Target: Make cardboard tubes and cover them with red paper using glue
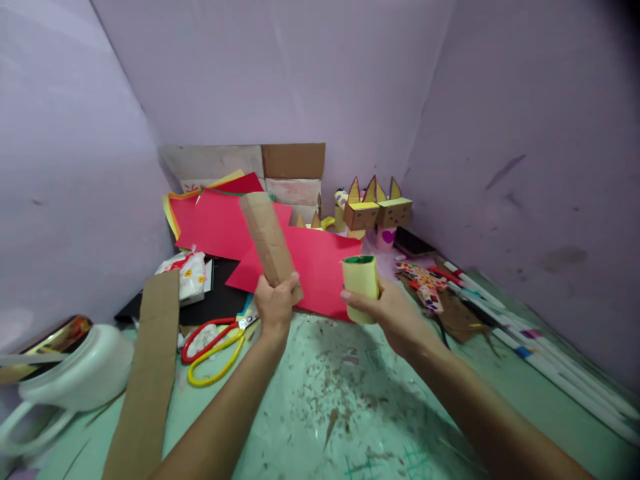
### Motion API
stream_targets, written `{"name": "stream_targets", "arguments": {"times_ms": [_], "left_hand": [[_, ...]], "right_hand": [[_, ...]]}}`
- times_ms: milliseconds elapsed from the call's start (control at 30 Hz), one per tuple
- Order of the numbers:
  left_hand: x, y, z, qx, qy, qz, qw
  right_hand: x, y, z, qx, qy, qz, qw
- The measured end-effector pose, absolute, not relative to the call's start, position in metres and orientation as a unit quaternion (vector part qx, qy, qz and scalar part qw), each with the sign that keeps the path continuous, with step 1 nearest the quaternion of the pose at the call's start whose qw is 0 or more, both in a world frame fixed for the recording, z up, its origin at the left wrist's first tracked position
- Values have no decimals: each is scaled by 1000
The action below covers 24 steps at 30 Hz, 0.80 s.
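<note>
Over the middle of the green counter [300,373], the left grip [274,303] closes narrowly on the near end of a brown cardboard piece [267,233], leaving most of its length free and tilted toward the far left. Just to the right, the right grip [393,310] curls around a yellow paper tube [361,283], the thumb across its near side; held so low, the tube keeps its green-lined open top uncovered, probably to leave the rim accessible. Both pieces are held up and apart, seemingly so neither blocks the other. Scissors [245,323] lie to the left, handles toward the near side, convenient for picking up. Red sheets [325,267] lie beyond the hands, while markers [530,347] lie along the right wall, leaving working room between.
</note>
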State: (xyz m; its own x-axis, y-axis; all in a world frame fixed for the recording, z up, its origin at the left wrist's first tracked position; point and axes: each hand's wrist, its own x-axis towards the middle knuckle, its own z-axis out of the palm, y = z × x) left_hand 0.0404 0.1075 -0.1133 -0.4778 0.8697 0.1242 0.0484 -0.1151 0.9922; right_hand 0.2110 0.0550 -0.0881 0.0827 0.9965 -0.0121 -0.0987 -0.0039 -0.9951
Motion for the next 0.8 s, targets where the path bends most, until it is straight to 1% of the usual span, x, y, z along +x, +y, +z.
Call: {"name": "stream_targets", "arguments": {"times_ms": [67,167,200,267,333,433,500,633,800], "left_hand": [[33,90,-111,402,583,615,347],[17,57,-103,423,567,588,392],[13,45,-102,437,547,571,430],[8,27,-105,457,467,527,544],[7,16,-112,460,410,502,607],[6,13,-126,478,401,486,612],[4,15,-132,499,408,461,610],[1,14,-130,527,430,406,611],[3,7,-123,542,519,374,545]], "right_hand": [[209,49,-98,-498,-476,517,509],[206,37,-111,-451,-502,552,490],[204,34,-115,-431,-508,568,483],[199,26,-121,-396,-521,597,465],[192,20,-128,-366,-530,615,455],[185,14,-138,-353,-530,615,464],[183,13,-145,-366,-538,594,473],[185,10,-151,-391,-598,507,483],[186,6,-149,-399,-696,404,441]]}}
